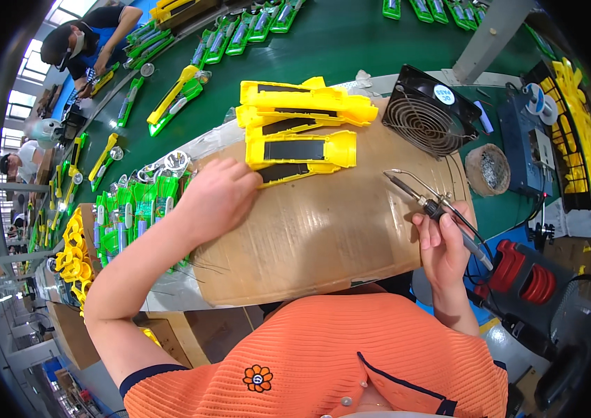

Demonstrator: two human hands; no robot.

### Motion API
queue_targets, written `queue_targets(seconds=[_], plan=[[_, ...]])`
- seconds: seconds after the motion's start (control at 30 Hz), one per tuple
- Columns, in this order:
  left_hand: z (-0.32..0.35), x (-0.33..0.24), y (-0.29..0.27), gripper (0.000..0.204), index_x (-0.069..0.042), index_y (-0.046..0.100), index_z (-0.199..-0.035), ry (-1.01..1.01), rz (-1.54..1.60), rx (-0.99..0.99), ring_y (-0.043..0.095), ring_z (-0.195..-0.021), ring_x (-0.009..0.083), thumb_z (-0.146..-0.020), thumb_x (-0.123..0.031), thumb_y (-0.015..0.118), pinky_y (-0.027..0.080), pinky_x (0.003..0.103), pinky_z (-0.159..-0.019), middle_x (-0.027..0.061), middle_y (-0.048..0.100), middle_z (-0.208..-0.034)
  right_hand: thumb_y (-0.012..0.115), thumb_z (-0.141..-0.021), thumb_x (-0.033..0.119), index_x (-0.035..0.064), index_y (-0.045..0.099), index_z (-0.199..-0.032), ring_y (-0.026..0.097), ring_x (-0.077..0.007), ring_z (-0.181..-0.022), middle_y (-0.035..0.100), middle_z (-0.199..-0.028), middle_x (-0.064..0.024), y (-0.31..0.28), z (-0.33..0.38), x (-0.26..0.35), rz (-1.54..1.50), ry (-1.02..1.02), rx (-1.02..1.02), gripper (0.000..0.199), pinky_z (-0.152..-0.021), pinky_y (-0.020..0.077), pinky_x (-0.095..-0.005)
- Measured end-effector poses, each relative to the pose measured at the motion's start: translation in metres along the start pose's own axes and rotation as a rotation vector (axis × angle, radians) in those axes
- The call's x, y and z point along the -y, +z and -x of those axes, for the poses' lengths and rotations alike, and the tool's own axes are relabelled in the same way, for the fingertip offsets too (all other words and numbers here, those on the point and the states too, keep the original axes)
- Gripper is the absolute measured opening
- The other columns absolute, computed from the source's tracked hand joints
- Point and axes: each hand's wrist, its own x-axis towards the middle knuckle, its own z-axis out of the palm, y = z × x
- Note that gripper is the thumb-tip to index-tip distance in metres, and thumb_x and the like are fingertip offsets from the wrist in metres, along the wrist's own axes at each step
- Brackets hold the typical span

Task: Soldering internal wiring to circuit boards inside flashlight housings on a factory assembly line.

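Note:
My right hand (443, 247) is closed around a soldering iron (435, 207), its tip and a thin curved metal tube pointing up and left above the cardboard. My left hand (220, 198) is closed, its fingertips at the left end of a yellow plastic housing (309, 171) with a dark panel in it. Another yellow housing (297, 149) lies partly over that one, its dark rectangular panel facing up. Several more yellow housings (309, 104) are heaped just beyond. How firmly the left fingers grip is partly hidden.
A cardboard sheet (323, 237) covers my work area. A black fan (429, 111), a round pot (487, 169) and a solder spool (534, 98) stand right. Green assemblies (132, 209) crowd the left; more line the green conveyor (337, 42). A person (93, 42) works at far left.

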Motion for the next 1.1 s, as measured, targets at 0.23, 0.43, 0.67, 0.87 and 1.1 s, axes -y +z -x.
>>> queue_targets(seconds=[0.23, 0.43, 0.67, 0.87, 1.1], plan=[[0.017, -0.041, 0.003, 0.018, -0.005, 0.064, -0.099, 0.082, 0.073, 0.098, 0.059, -0.085, 0.0313, -0.084, -0.013, 0.07, 0.047, 0.042, -0.078, 0.0115, 0.06, -0.086, 0.051, -0.098, 0.008, 0.0076, 0.045, -0.101, 0.047, -0.0133, -0.056, 0.044, -0.064, -0.0016, -0.004, 0.004, 0.0, -0.081, -0.019, -0.006, 0.006, -0.086, 0.0494, -0.0407], [0.013, -0.044, 0.002, 0.016, -0.006, 0.063, -0.094, 0.125, 0.098, 0.119, 0.059, -0.083, 0.0308, -0.082, -0.013, 0.07, 0.048, 0.042, -0.076, 0.0104, 0.059, -0.085, 0.051, -0.098, 0.009, 0.0087, 0.044, -0.1, 0.047, -0.0128, -0.057, 0.044, -0.065, -0.0009, -0.006, 0.005, 0.001, -0.064, -0.015, 0.024, 0.007, -0.087, 0.0485, -0.0405], [0.003, -0.046, 0.003, 0.016, -0.005, 0.063, -0.092, 0.139, 0.239, 0.083, 0.06, -0.084, 0.0325, -0.082, -0.015, 0.071, 0.05, 0.042, -0.072, 0.012, 0.059, -0.085, 0.051, -0.099, 0.009, 0.0103, 0.045, -0.101, 0.046, -0.0122, -0.057, 0.043, -0.065, 0.0004, -0.008, 0.005, -0.002, -0.095, -0.036, -0.003, 0.006, -0.086, 0.0474, -0.0399], [-0.021, -0.049, -0.006, 0.027, -0.007, 0.067, -0.111, 0.091, 0.198, -0.126, 0.061, -0.091, 0.0307, -0.085, -0.016, 0.07, 0.051, 0.042, -0.08, 0.0105, 0.064, -0.103, 0.051, -0.099, 0.012, 0.0111, 0.048, -0.099, 0.045, -0.0116, -0.057, 0.041, -0.064, 0.0012, -0.009, 0.007, -0.002, -0.166, -0.067, -0.033, 0.003, -0.086, 0.0464, -0.0385], [-0.07, -0.046, 0.016, 0.037, -0.007, 0.06, -0.123, 0.159, 0.184, 0.046, 0.057, -0.11, 0.0316, -0.087, -0.011, 0.067, 0.048, 0.041, -0.095, 0.0118, 0.056, -0.123, 0.051, -0.099, 0.012, 0.0108, 0.048, -0.097, 0.045, -0.0116, -0.057, 0.042, -0.063, 0.001, -0.006, 0.006, -0.001, -0.153, -0.078, -0.032, 0.004, -0.085, 0.0461, -0.038]])
